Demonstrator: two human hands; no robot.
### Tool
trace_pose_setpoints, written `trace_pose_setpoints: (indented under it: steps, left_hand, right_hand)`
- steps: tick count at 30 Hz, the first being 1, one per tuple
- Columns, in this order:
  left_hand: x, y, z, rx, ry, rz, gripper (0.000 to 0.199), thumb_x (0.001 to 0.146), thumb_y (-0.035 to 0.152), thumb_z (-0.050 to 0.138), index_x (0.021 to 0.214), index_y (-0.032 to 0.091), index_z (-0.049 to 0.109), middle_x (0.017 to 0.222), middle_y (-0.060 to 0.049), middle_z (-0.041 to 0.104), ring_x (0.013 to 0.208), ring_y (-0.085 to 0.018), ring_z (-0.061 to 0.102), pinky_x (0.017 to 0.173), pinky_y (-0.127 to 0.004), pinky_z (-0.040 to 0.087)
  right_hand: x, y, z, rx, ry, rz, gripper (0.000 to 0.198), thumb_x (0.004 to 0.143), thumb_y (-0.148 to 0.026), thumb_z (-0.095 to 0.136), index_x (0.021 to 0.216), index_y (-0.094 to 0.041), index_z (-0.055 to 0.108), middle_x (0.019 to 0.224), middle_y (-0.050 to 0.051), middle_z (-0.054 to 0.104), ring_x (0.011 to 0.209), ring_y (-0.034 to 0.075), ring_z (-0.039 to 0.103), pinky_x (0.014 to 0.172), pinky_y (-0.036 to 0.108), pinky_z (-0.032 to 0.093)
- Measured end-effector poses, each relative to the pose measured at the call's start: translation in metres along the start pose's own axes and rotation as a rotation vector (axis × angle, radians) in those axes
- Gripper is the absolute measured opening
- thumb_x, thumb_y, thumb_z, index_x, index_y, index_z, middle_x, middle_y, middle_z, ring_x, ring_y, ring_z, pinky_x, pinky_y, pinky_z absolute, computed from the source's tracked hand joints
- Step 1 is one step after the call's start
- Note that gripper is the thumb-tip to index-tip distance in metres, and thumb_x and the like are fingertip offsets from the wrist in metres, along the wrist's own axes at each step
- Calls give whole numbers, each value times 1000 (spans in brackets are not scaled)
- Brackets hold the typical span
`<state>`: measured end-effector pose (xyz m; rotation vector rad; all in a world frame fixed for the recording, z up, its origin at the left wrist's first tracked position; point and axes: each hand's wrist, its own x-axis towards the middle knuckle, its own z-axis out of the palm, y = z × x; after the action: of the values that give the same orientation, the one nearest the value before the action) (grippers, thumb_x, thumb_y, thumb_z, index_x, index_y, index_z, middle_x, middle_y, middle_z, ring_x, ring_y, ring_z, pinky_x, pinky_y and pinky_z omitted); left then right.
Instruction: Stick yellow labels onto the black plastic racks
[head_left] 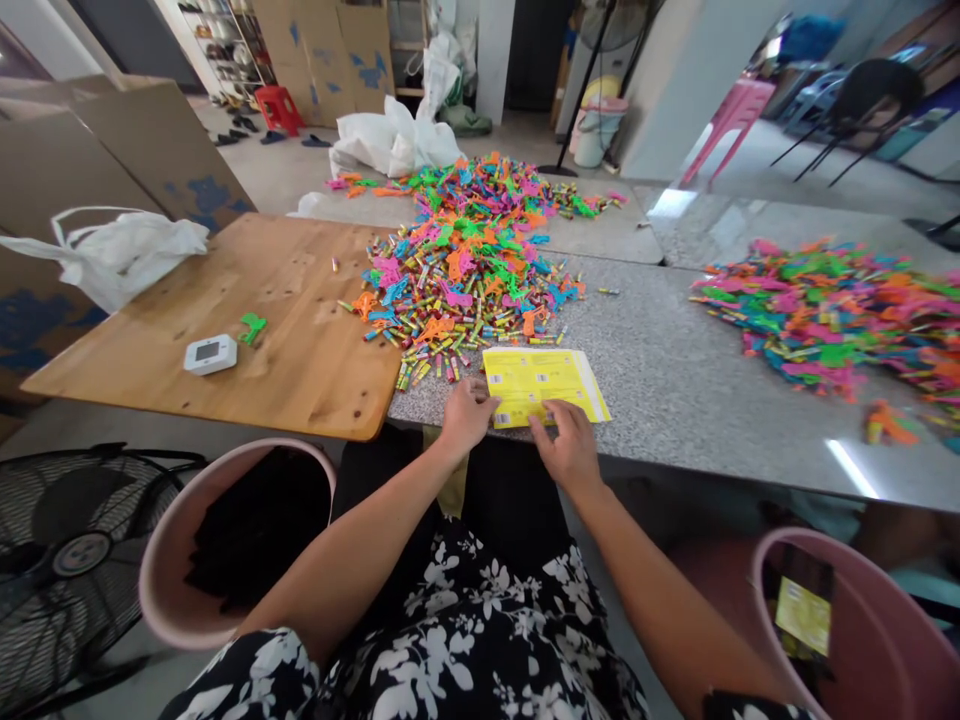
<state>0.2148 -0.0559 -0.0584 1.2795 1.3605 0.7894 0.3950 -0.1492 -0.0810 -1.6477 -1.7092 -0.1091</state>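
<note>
A yellow printed sheet (541, 378) with small barcodes and a pale strip along its right side lies flat on the grey speckled tabletop, close to its front edge. My left hand (466, 414) is at the sheet's lower left corner, thumb and curled fingers closed at its edge. Over the lower right part rests my right hand (570, 442), with thumb and fingers apart on the sheet. Just beyond it spreads a heap of small wrapped candy-like tubes (427, 320) mixed with bright plastic toy guns (459, 262).
On the wooden board (300, 300) are a white digital timer (211, 353), a green toy gun (253, 327) and a white plastic bag (127, 250). Another colourful heap (832, 310) lies right. Pink tubs (161, 590) flank my legs; a black fan (79, 550) stands left.
</note>
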Motion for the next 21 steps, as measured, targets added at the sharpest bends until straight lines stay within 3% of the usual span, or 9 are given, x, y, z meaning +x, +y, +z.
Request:
trace_pose_setpoints:
  steps: [5,8,11,16,21]
  left_hand:
    - [-6,2,-12,-13,-90,-41,16,89,21,72,101,17,61,79,-4,74,56,-15,67,58,-28,55]
    - [-10,2,-20,78,-90,-13,17,85,20,76,100,18,67,81,-4,77,56,-16,68,59,-28,54]
    - [-13,0,-25,180,-71,30,15,84,19,75,99,20,72,88,-5,79,62,-17,70,64,-29,54]
    - [-13,-1,-25,245,-13,70,14,83,18,73,96,21,74,94,-6,78,82,-21,73,74,-31,54]
    - [-15,7,-19,210,-1,99,10,81,25,75,87,20,69,80,-2,72,73,-17,66,69,-29,51]
  right_hand:
    - [17,21,-2,-74,47,163,41,100,-45,52,125,-14,62,127,20,65,123,32,58,110,51,46]
    - [32,36,2,-185,-22,355,58,92,-51,61,133,-10,55,139,25,56,131,39,51,111,57,41]
    - [43,45,10,-219,-95,469,61,85,-55,68,125,-11,56,133,26,57,126,41,52,108,58,41]
    - [45,51,22,-187,-70,441,46,84,-48,69,115,-16,57,125,20,60,122,36,54,107,52,43]
    - [40,49,26,-139,-23,387,40,87,-44,66,115,-16,57,125,20,61,124,34,54,112,53,41]
